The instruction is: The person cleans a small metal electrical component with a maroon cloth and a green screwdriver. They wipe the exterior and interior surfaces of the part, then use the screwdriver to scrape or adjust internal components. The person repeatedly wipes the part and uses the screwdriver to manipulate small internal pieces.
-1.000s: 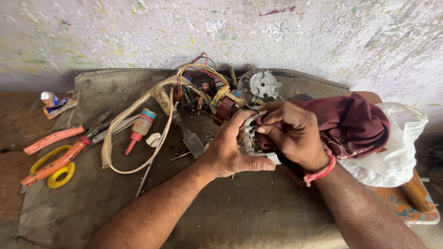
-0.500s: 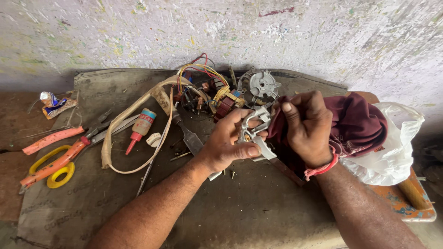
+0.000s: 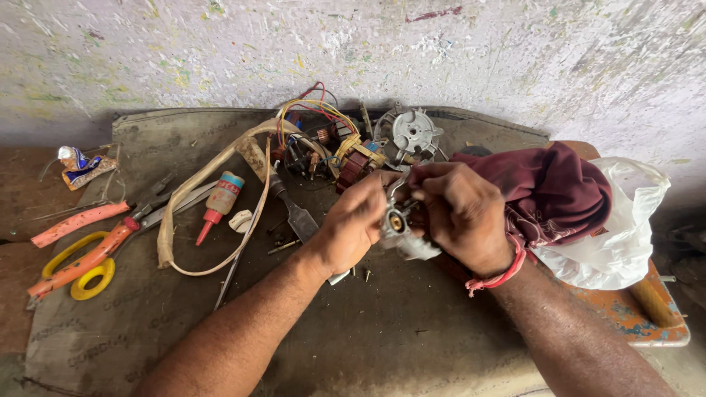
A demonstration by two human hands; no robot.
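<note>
Both hands, the left hand (image 3: 353,228) and right hand (image 3: 460,217), have closed in since a moment ago, fingers now pinching the small metal motor part (image 3: 401,228) between them, off the maroon cloth (image 3: 551,187).

My fingers cover most of the small metal motor part (image 3: 398,224), so its shape is hard to tell. My right hand (image 3: 460,217) hides the near fold of the maroon cloth (image 3: 548,191), and both forearms run off the bottom edge.

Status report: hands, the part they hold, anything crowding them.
Left hand and right hand both gripping small grey metal motor part. Maroon cloth against right wrist. Screwdriver and loose screws beside left hand.
</note>
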